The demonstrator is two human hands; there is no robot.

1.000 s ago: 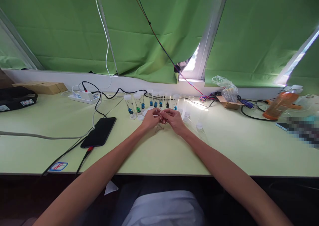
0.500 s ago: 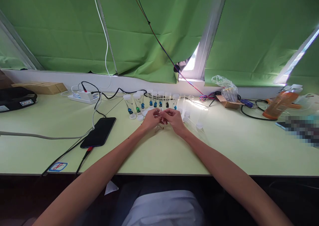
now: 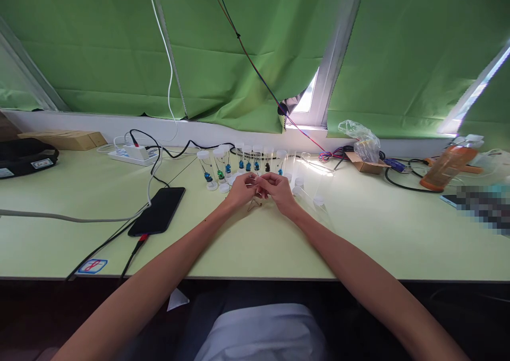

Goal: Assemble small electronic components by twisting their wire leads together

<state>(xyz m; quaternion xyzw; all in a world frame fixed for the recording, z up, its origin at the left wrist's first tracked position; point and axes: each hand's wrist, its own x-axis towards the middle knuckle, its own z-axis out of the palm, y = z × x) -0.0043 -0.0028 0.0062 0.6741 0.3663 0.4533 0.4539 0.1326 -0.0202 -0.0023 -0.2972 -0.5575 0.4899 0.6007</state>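
Observation:
My left hand (image 3: 243,189) and my right hand (image 3: 277,190) meet over the table, fingers pinched together at the tips. Between them is something small and thin that I cannot make out. Just under the hands lies a thin, bent wire-like piece (image 3: 254,205). Behind them stands a row of clear tubes with white caps. One tube (image 3: 203,158) at the left end holds a dark blue piece (image 3: 207,177); its neighbour holds a green piece (image 3: 220,175). Others contain blue pieces (image 3: 248,166) and a black one (image 3: 267,167). By my right hand, a clear tube with a white cap (image 3: 318,200) lies on its side.
A black phone (image 3: 158,211) with a plugged-in cable lies left on the table (image 3: 255,255). Farther back are a white power strip (image 3: 135,155) and loose cables. To the right stand a small cardboard box (image 3: 364,163) with a plastic bag and a tilted orange bottle (image 3: 450,165).

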